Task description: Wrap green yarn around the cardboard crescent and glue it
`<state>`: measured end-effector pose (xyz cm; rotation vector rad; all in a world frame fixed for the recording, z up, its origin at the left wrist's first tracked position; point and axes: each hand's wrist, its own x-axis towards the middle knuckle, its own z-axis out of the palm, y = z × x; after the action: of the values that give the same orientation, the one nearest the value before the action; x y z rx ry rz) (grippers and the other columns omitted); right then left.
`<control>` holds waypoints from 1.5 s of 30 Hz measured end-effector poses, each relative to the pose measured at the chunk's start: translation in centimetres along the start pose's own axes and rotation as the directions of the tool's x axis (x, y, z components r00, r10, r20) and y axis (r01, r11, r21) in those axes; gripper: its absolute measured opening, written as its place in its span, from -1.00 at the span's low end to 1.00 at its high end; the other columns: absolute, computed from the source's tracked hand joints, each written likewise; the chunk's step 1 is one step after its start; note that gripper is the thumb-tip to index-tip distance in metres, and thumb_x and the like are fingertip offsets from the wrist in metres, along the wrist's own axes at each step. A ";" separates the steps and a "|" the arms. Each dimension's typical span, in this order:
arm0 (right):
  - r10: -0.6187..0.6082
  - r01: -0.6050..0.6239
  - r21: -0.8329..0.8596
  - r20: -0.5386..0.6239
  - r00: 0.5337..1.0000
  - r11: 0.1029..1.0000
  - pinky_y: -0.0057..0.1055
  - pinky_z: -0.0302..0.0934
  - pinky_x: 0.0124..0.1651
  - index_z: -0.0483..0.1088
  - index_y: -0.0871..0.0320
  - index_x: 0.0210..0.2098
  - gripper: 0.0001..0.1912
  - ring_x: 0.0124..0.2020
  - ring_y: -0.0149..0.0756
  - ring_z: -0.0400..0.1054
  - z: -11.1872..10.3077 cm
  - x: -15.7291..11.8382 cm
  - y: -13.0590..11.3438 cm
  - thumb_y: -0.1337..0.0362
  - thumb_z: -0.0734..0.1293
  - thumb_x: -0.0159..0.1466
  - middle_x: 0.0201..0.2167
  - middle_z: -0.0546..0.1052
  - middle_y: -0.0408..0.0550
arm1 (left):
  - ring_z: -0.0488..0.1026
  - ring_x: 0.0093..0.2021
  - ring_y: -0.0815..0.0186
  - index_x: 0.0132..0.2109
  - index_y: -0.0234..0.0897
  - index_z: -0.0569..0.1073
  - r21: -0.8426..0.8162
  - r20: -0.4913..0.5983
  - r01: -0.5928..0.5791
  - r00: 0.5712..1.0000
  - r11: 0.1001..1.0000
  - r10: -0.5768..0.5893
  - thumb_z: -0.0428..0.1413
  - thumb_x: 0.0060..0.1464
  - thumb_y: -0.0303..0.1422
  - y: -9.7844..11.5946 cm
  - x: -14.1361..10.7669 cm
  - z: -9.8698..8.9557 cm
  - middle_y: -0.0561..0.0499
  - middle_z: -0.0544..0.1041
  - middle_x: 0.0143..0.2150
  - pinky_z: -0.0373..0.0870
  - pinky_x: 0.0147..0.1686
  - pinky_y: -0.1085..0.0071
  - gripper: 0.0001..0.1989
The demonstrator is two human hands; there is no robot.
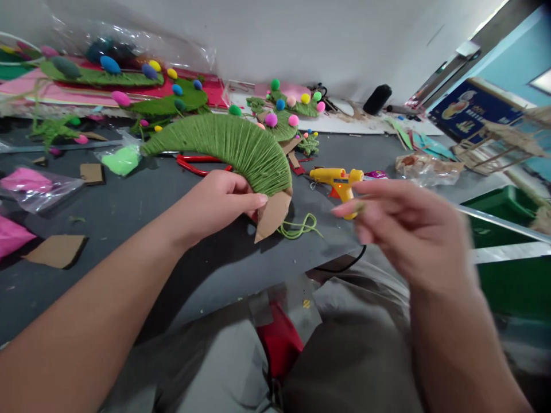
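Observation:
My left hand is closed on a curved cardboard piece wrapped in green yarn, thumb on top near its lower right end. A bare cardboard tip sticks out there, unwrapped. Loose green yarn lies in loops on the table beside that tip. To the right, my right hand is raised, its thumb and fingers pinched on a small bit of green yarn; motion blurs it a little. Just behind those fingers lies a yellow hot glue gun.
Red-handled pliers lie partly under the wrapped piece. Green yarn shapes with coloured pompoms line the back. Cardboard scraps and bagged pink material are at left. A crumpled plastic bag and a green bin are at right.

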<state>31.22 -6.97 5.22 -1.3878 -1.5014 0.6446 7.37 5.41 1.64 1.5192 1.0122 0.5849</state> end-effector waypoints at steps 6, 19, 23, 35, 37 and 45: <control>0.039 -0.036 -0.028 0.126 0.991 0.999 -0.41 0.45 -0.32 0.56 0.08 -0.19 -0.89 -0.30 -0.30 0.54 3.6 0.5 0.9 0.29 0.43 0.27 -0.30 0.64 -0.11 | 0.54 -0.44 0.26 -0.52 -0.29 0.56 0.060 0.096 -0.083 0.992 0.995 0.077 0.26 0.04 -0.28 0.6 -0.8 0.3 -0.05 0.62 -0.48 0.35 -0.42 0.47 -0.76; 0.022 -0.018 -0.061 0.063 0.998 0.998 -0.33 0.45 -0.22 0.53 0.08 -0.14 -0.85 -0.25 -0.29 0.48 4.4 1.2 1.7 0.24 0.40 0.29 -0.26 0.58 -0.08 | 0.52 -0.43 0.23 -0.51 -0.26 0.55 0.017 0.063 -0.093 0.994 0.996 0.091 0.29 0.01 -0.22 0.0 -0.5 1.9 -0.02 0.59 -0.49 0.34 -0.42 0.39 -0.75; 0.040 -0.040 -0.005 0.076 0.996 0.999 -0.32 0.46 -0.18 0.51 0.05 -0.03 -0.75 -0.19 -0.27 0.50 5.0 1.2 1.8 0.30 0.40 0.29 -0.20 0.60 -0.08 | 0.52 -0.43 0.22 -0.50 -0.25 0.54 0.065 0.054 -0.095 0.994 0.993 0.092 0.25 0.04 -0.20 -0.2 -0.4 1.9 -0.01 0.59 -0.49 0.33 -0.42 0.38 -0.74; 0.016 -0.015 -0.142 0.007 1.000 0.990 -0.40 0.29 -0.43 0.58 0.08 -0.35 -0.97 -0.42 -0.36 0.39 4.8 0.5 1.3 0.28 0.47 0.22 -0.42 0.56 -0.13 | 0.50 -0.48 0.27 -0.54 -0.26 0.52 0.089 0.039 -0.066 0.997 0.994 0.063 0.24 0.04 -0.23 0.0 -0.2 1.9 0.01 0.58 -0.52 0.32 -0.45 0.40 -0.73; 0.051 -0.049 -0.186 0.004 0.999 0.981 -0.43 0.25 -0.49 0.58 0.09 -0.39 -0.89 -0.50 -0.40 0.35 4.8 0.6 1.2 0.22 0.45 0.25 -0.48 0.56 -0.14 | 0.51 -0.47 0.29 -0.52 -0.26 0.51 0.109 0.051 -0.049 0.998 0.993 0.044 0.21 0.06 -0.23 0.2 -0.3 2.0 0.03 0.59 -0.51 0.33 -0.44 0.41 -0.73; 0.074 -0.056 -0.155 0.114 0.991 0.986 -0.53 0.36 -0.36 0.57 0.09 -0.12 -0.83 -0.42 -0.45 0.47 4.7 0.9 0.9 0.30 0.36 0.33 -0.42 0.60 -0.18 | 0.51 -0.44 0.34 -0.45 -0.28 0.50 0.137 0.083 -0.055 0.996 0.989 0.044 0.17 0.10 -0.24 0.4 -0.5 1.8 0.08 0.59 -0.49 0.35 -0.43 0.47 -0.77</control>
<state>27.50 -4.93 2.82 -1.5426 -1.6335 0.6752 8.69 4.05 1.74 1.6812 0.9727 0.4931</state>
